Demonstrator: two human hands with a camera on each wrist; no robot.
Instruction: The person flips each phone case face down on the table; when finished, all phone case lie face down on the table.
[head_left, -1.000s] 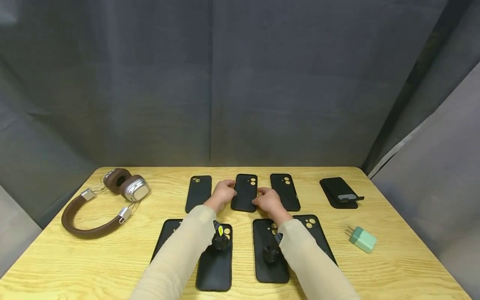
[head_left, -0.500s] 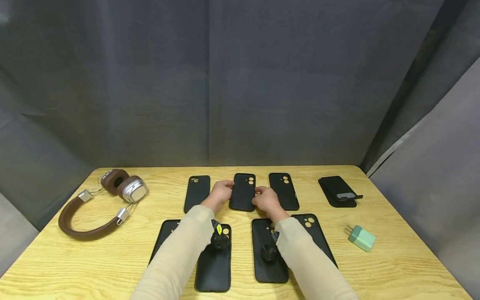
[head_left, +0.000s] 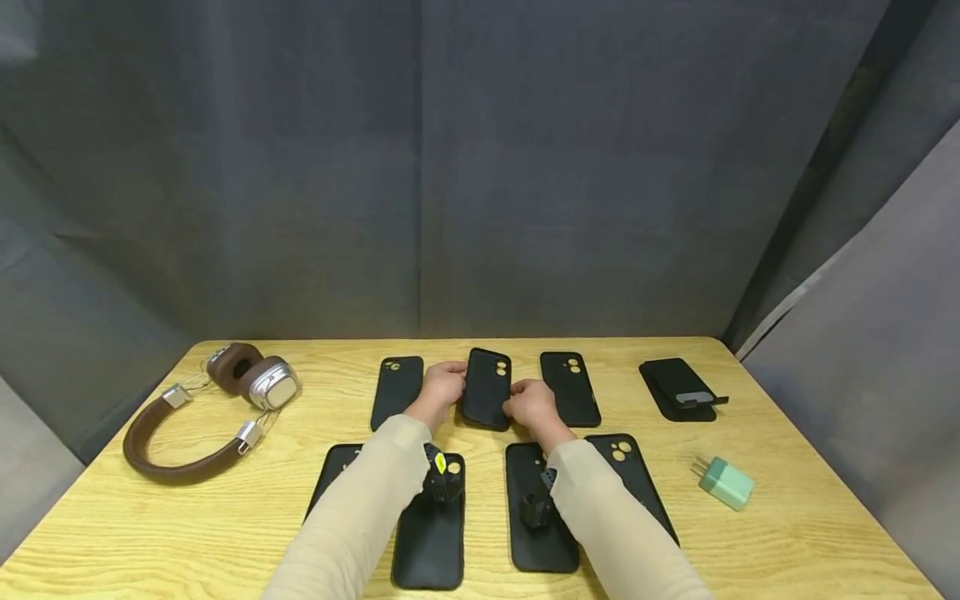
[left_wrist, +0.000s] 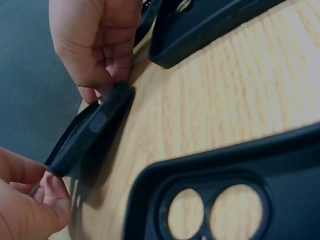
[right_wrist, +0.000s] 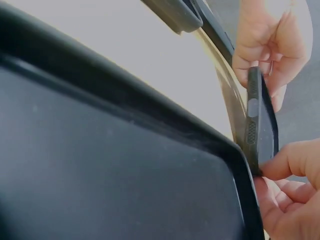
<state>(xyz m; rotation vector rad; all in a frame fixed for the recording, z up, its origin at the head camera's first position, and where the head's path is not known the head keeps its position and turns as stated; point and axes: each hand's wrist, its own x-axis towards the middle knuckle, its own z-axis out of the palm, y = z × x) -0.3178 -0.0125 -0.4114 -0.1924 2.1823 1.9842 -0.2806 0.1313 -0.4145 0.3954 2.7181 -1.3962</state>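
Both hands hold one black phone case [head_left: 487, 388], the middle one of the back row, tilted with its inside toward me. My left hand [head_left: 442, 385] pinches its left edge, and my right hand [head_left: 533, 403] pinches the lower right edge. In the left wrist view, fingers and thumbs grip the case [left_wrist: 92, 125] at opposite corners, with a shadow on the wood below. The right wrist view shows the same case [right_wrist: 253, 122] edge-on between the two hands. Black phone cases lie either side of it, one on the left [head_left: 397, 392] and one on the right [head_left: 572, 388].
Several more black cases [head_left: 429, 546] lie in a front row under my forearms. Brown headphones [head_left: 180, 471] rest at left. A black flat item [head_left: 673, 379] with a grey piece and a green charger plug [head_left: 727, 482] lie at right. Grey curtain [head_left: 480, 167] hangs behind the table.
The middle case lay flat a second ago; now both hands have tilted it, turning it slightly clockwise. The surrounding cases, headphones and plug have stayed in place.
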